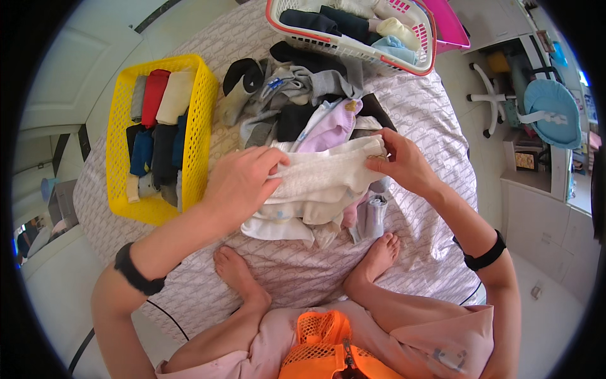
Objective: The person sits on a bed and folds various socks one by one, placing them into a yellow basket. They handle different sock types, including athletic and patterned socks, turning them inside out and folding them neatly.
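Observation:
My right hand (402, 158) pinches one end of a white knit sock (326, 168) between thumb and fingers. At the sock's other end, my left hand (248, 182) bends its fingers over the fabric; whether it grips is not clear. Several white socks (279, 230) lie stacked beneath. Behind them spreads a loose pile of grey and black socks (303, 83) with a lilac sock (329, 125). A rolled grey sock (374, 213) sits at the pile's right front.
A yellow plastic basket (203, 118) holding rolled clothes stands at left on the patterned bedsheet (426, 142). A white basket with red trim (350, 49) stands at the back, beside a pink container (447, 23). My feet flank the pile's front.

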`<action>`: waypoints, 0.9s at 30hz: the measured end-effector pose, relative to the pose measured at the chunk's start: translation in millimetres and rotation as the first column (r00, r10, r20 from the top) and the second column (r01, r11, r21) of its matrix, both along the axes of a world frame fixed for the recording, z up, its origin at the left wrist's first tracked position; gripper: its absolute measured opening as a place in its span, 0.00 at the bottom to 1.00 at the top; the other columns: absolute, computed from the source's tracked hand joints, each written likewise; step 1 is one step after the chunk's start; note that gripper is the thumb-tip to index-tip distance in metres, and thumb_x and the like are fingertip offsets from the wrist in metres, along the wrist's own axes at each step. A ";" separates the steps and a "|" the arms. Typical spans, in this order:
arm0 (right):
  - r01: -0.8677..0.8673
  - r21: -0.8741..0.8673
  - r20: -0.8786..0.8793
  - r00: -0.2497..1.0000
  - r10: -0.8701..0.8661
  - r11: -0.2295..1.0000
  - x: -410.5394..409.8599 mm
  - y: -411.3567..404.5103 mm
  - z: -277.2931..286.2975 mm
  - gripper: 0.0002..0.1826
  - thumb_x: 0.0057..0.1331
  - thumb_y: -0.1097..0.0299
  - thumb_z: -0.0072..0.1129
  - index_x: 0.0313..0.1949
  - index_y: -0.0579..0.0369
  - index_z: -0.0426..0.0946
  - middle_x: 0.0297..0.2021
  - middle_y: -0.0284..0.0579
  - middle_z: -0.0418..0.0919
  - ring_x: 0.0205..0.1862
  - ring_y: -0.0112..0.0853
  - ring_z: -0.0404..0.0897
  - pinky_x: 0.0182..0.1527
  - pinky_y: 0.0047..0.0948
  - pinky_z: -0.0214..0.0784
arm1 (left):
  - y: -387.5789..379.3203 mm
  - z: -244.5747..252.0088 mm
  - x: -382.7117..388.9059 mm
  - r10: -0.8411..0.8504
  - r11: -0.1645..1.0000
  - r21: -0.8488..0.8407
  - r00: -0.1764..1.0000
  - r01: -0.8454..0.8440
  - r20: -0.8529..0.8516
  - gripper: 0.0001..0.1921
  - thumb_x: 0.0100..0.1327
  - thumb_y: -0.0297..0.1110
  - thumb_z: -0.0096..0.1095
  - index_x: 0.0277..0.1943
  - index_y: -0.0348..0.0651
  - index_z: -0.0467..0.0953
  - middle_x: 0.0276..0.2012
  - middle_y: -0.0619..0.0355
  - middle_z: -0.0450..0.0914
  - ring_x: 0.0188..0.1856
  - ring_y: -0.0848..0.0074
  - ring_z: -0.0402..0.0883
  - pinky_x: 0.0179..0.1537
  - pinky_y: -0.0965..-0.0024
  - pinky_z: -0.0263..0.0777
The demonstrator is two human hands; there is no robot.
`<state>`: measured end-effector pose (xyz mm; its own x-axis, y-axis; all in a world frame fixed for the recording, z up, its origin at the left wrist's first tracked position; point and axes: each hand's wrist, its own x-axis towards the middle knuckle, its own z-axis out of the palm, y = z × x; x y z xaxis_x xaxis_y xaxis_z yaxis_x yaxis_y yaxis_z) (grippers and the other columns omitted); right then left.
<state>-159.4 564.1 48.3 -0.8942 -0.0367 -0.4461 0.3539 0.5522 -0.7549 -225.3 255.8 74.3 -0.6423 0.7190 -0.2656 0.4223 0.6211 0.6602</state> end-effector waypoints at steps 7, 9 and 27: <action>-0.028 0.052 0.050 0.998 0.026 0.998 1.4 -4.1 7.2 0.18 0.57 0.67 0.67 0.45 0.59 0.75 0.34 0.45 0.81 0.35 0.32 0.80 0.41 0.32 0.73 | -0.4 7.8 -1.9 -0.070 0.994 -0.089 0.989 0.058 -0.133 0.23 0.53 0.29 0.68 0.53 0.43 0.71 0.55 0.55 0.72 0.57 0.61 0.73 0.52 0.60 0.70; -0.099 -0.003 -0.053 0.994 0.099 0.995 -3.8 -8.2 19.8 0.12 0.55 0.75 0.65 0.37 0.57 0.72 0.35 0.45 0.82 0.38 0.33 0.82 0.41 0.31 0.73 | 12.4 5.5 -3.2 -0.071 0.988 0.112 0.960 0.105 -0.269 0.28 0.52 0.30 0.69 0.57 0.42 0.68 0.58 0.52 0.70 0.60 0.58 0.71 0.57 0.58 0.67; 0.183 -0.285 0.287 0.953 -0.099 0.941 14.3 -15.0 38.4 0.22 0.58 0.63 0.68 0.47 0.64 0.74 0.37 0.42 0.79 0.39 0.26 0.77 0.42 0.27 0.70 | -3.3 28.8 -95.3 0.259 0.951 0.085 0.915 -0.298 0.308 0.17 0.57 0.37 0.71 0.46 0.37 0.79 0.40 0.57 0.84 0.41 0.71 0.83 0.46 0.70 0.75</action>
